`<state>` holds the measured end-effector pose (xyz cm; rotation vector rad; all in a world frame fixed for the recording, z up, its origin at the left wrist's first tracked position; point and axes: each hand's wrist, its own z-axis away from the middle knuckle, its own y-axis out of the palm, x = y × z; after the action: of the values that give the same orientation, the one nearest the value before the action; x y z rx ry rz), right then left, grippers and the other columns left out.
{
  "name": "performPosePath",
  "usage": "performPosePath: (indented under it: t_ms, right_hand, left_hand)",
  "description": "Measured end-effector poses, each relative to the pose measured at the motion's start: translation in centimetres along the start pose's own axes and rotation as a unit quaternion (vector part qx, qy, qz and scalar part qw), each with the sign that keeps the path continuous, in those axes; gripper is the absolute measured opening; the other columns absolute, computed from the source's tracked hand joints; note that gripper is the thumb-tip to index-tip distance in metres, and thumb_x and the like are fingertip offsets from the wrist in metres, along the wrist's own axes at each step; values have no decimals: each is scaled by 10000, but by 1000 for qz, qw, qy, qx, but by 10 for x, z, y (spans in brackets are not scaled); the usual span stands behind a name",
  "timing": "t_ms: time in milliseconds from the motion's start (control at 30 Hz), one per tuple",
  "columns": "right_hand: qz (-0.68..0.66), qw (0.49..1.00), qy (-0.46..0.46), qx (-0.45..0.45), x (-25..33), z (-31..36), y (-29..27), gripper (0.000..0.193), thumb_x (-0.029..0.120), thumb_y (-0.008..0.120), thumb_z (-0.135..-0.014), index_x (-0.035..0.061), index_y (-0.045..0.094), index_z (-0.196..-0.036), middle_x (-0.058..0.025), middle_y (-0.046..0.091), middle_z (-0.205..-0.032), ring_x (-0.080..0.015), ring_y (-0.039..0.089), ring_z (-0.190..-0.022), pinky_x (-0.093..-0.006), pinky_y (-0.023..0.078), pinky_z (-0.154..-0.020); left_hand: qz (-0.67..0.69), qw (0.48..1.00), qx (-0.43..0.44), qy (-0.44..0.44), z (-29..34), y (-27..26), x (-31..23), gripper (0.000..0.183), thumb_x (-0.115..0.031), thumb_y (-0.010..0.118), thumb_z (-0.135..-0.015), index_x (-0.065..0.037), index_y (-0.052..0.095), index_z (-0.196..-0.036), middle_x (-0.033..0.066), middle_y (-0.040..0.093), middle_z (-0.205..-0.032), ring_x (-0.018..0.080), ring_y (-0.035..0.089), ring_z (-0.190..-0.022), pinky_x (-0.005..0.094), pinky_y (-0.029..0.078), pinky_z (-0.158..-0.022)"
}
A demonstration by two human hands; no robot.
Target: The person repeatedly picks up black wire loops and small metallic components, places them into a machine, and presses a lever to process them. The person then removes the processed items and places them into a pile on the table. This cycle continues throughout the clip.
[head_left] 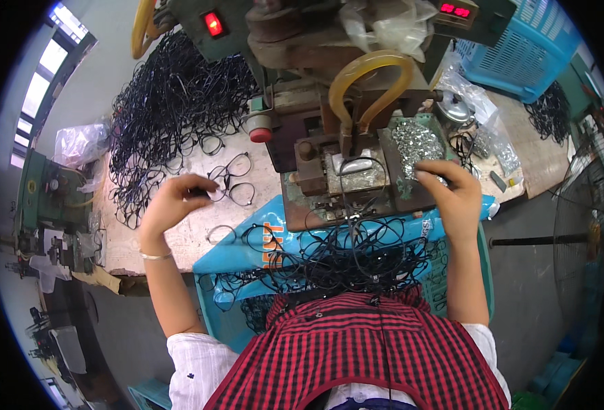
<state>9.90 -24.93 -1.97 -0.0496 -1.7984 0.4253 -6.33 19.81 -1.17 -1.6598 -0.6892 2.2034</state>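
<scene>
My left hand (171, 205) is over the pale tabletop, fingers curled and the thumb held apart from them. Beside its fingertips lie loose black cord loops (240, 193). My right hand (458, 195) is at the right of the machine, thumb and forefinger tips close together at the edge of a heap of small silvery metal pieces (418, 145). Whether a piece sits between those tips is too small to tell. Between my hands stands a press-like machine (309, 167), with a thin black cord loop (365, 164) at its work spot.
A big tangle of black cords (179, 96) covers the table's back left. More cords (363, 263) lie on a blue plastic sheet (213, 256) over a teal crate (212, 311) at my lap. A red push button (259, 134) juts from the machine. A blue basket (514, 51) stands back right.
</scene>
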Motion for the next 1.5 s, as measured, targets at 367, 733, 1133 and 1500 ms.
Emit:
performPosePath:
  t_ms: [367,733,1133,1500]
  right_hand:
    - [-211,976,-33,45,29,-28,79,508,2,731,-840,-63,563,-1315,-106,725,-1133,-113,686,-940,-273,530,-881]
    - [-274,960,-5,60,50,-10,89,579,-39,663,-871,-63,470,-1416,-169,703,-1215,-184,686,-1078,-296,504,-976]
    - [337,920,-165,-112,-78,-34,14,159,139,768,-811,48,722,-933,-215,643,-1276,-404,550,-1284,-475,455,-1048]
    - [235,945,-174,-149,-78,-39,25,125,93,715,-877,45,770,-978,-142,746,-986,-317,709,-940,-391,547,-847]
  left_hand:
    - [18,885,-441,148,-35,68,42,89,-71,620,-964,-38,679,-1022,88,705,-910,183,652,-738,329,533,-642]
    - [138,833,-354,401,-14,108,-154,168,-28,593,-1019,84,616,-1142,158,730,-929,167,692,-794,269,561,-712]
    - [487,845,185,-121,12,172,-161,389,-231,384,-1088,52,621,-1211,124,629,-633,132,569,-482,203,381,-333]
    - [494,846,177,-90,15,183,-149,422,-329,430,-1105,31,605,-1237,121,681,-713,136,600,-480,213,458,-397]
